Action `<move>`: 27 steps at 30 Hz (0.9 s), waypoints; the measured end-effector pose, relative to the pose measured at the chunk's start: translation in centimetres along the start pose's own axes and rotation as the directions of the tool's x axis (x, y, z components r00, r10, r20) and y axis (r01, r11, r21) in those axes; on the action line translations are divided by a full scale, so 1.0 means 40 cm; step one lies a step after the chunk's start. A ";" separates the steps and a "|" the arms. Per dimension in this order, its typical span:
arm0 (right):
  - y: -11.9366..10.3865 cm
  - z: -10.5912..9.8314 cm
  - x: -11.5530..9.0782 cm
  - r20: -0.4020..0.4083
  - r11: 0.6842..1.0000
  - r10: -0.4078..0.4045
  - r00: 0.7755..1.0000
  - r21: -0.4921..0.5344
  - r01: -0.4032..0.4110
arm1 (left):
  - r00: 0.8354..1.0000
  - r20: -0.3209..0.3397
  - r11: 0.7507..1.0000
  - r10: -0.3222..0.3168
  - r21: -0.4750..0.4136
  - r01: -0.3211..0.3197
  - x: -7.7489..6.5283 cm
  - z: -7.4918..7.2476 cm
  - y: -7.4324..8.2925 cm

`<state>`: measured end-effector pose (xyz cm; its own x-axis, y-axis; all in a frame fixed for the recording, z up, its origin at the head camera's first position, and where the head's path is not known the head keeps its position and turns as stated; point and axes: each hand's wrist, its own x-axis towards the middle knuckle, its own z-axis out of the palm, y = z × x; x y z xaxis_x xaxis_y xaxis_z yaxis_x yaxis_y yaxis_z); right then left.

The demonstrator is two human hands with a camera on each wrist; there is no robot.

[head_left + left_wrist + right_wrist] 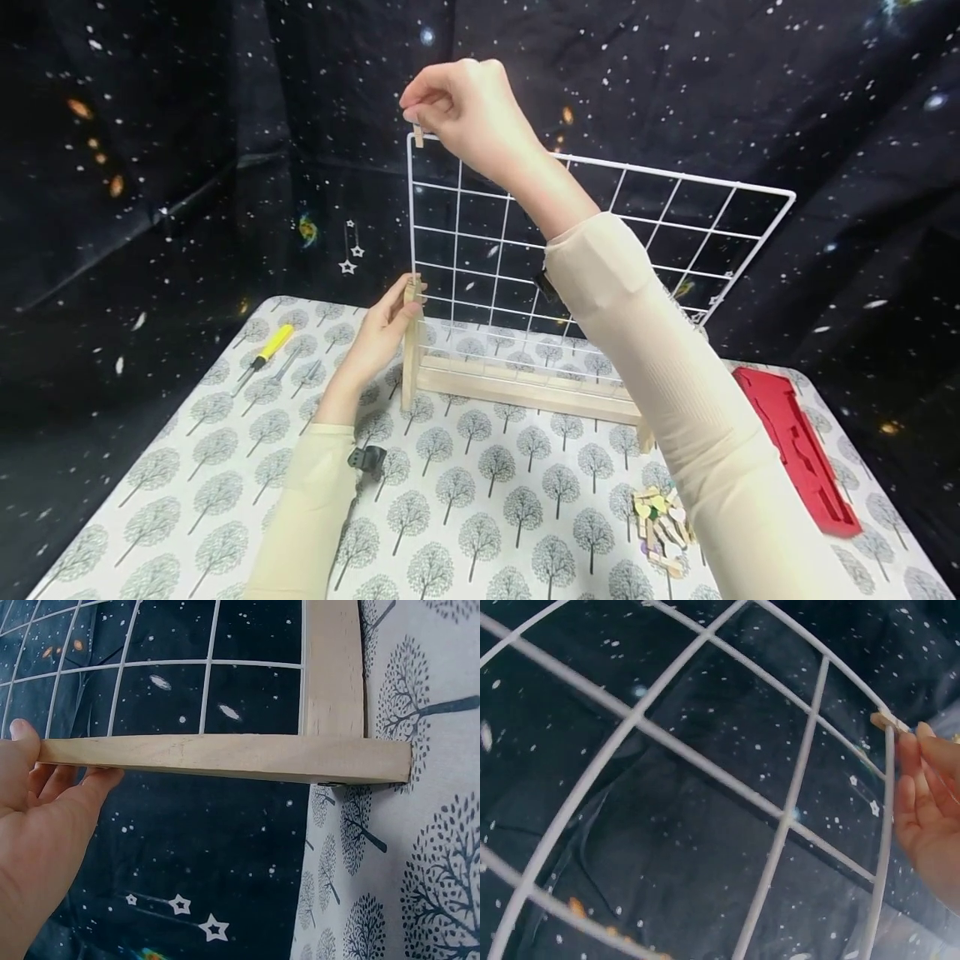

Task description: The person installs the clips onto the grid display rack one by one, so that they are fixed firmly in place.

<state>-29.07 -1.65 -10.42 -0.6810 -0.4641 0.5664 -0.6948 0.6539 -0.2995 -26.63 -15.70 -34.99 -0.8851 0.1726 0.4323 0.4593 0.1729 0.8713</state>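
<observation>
A white wire grid panel (pixel 525 242) stands upright in a pale wooden stand (pixel 517 392). At the grid's top left corner my right hand (pixel 468 112) pinches a small wooden clothespin (pixel 418 136), whose lower end overlaps the top wire. The right wrist view shows the clothespin (pixel 885 721) at the corner, between fingertips and wire. My left hand (pixel 378 333) grips the upper end of the stand's left upright (pixel 410 358). In the left wrist view, thumb and fingers lie on either side of this wooden upright (pixel 202 755).
A pile of small clothespins with coloured shapes (pixel 663 525) lies at the front right, partly behind my right sleeve. A red tray (pixel 798 454) lies at the right edge. A yellow-handled screwdriver (pixel 273 343) lies on the left of the tree-patterned tablecloth (pixel 480 492). A dark star-printed curtain (pixel 187 167) hangs behind.
</observation>
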 end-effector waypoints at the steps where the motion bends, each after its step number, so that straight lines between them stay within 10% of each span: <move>1: -0.001 0.002 -0.002 -0.002 1.000 -0.011 1.000 0.001 0.011 | 1.000 -0.002 1.000 -0.004 0.004 0.004 0.000 -0.003 0.001; 15: 0.033 0.010 -0.052 -0.131 0.992 -0.057 0.990 0.104 0.071 | 1.000 0.008 1.000 -0.013 -0.021 0.013 -0.004 0.008 0.006; 23: 0.116 0.043 -0.224 -0.297 0.915 -0.319 0.900 0.150 0.373 | 1.000 -0.018 1.000 -0.023 -0.008 0.023 -0.005 0.015 0.004; 27: 0.161 0.075 -0.349 -0.248 0.893 -0.349 0.904 0.206 0.401 | 0.999 -0.031 1.000 -0.007 -0.002 0.007 0.000 0.013 0.006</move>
<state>-24.74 7.22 -22.56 -0.3156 -0.4996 0.8067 -0.9410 0.2744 -0.1983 -26.48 -15.16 -34.90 -0.8904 0.1411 0.4328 0.4526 0.1720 0.8750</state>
